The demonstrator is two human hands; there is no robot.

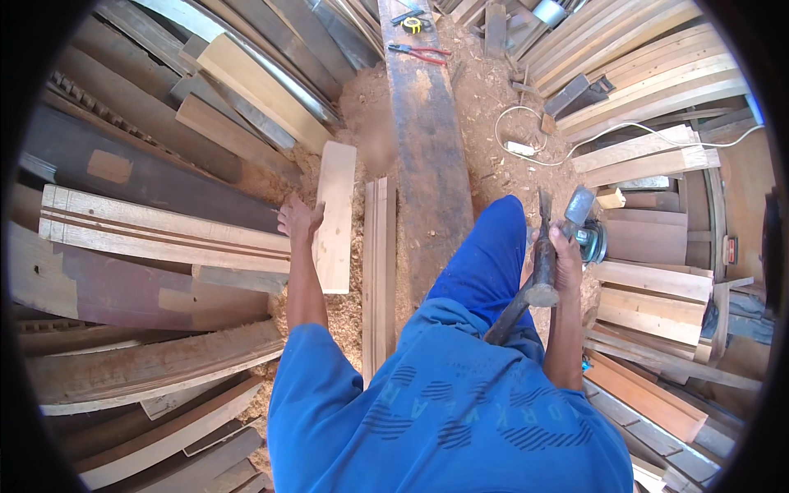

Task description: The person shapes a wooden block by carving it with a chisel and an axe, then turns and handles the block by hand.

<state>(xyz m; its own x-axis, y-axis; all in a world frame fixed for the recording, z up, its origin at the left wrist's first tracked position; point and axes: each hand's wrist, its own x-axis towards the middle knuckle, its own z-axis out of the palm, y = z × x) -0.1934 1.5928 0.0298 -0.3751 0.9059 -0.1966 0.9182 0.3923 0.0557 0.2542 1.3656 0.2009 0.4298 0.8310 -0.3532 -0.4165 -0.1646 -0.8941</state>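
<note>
A claw hammer point(543, 267) is in my right hand point(567, 259), whose fingers close round it close to the head. The claw points away from me, the round striking face is turned toward me, and the handle slants down to the left over my lap. My left hand point(301, 218) is open with its fingers spread, beside a short pale board point(335, 222). The thumb lies at that board's left edge; whether it presses on it I cannot tell. Just right of my right hand is a teal and grey power tool point(590, 238), partly hidden by the hand.
A long dark plank point(427, 131) runs ahead of me, with red-handled pliers point(419, 53) and a yellow tape measure point(412, 25) at its far end. A grooved timber point(378, 271) lies left of it. Stacked boards line both sides. A white cable point(633, 125) crosses the shavings at right.
</note>
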